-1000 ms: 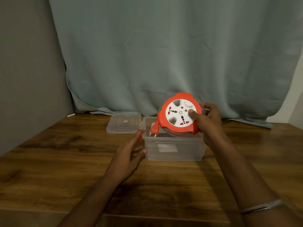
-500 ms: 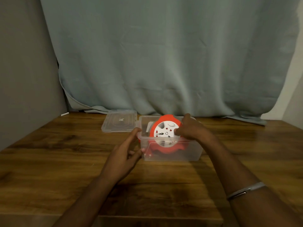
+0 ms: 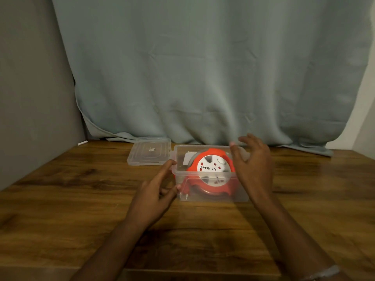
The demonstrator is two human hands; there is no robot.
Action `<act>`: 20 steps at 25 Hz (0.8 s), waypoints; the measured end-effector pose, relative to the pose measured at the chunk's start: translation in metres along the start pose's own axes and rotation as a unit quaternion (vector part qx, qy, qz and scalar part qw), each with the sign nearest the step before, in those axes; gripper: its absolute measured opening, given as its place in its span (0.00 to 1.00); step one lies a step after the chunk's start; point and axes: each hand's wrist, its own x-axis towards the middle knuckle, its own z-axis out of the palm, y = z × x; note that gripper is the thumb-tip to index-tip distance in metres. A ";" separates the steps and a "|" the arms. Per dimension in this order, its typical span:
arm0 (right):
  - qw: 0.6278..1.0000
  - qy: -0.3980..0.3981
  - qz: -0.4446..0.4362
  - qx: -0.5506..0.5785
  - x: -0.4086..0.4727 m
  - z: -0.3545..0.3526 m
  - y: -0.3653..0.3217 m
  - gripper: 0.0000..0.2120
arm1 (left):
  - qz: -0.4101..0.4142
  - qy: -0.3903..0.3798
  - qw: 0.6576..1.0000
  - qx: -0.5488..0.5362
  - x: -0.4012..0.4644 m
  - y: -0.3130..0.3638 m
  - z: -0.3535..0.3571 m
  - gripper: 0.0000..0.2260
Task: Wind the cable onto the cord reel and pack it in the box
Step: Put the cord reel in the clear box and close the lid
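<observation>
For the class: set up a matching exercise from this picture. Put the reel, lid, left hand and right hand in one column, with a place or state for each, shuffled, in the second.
Column one:
1. reel
2. lid
3. left hand
4. right hand

Column two:
A. flat on the table, left of the box
B. open, fingers spread, at the box's right end
C. inside the box, tilted
D. touching the box's left end

Pairs: 1-C, 2-A, 3-D, 4-B

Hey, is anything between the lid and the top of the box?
Nothing visible. The lid lies flat left of the box; the open right hand hovers at the box's right edge. The cord reel leans tilted inside.
</observation>
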 end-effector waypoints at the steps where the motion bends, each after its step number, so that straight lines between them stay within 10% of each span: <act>1: 0.992 0.026 0.066 0.104 -0.010 0.001 0.010 0.18 | 0.003 0.001 1.000 0.002 0.000 0.000 0.000 0.33; 6: 0.867 0.009 0.315 0.386 -0.032 0.013 0.032 0.15 | -0.015 0.014 1.000 -0.019 0.000 0.007 0.000 0.32; 13: 0.898 0.010 0.286 0.334 -0.038 0.009 0.029 0.16 | -0.008 0.160 0.986 -0.054 0.040 -0.002 -0.013 0.19; 20: 0.898 0.011 0.285 0.334 -0.041 0.013 0.036 0.18 | -0.112 -0.023 0.967 0.228 0.102 -0.060 -0.013 0.19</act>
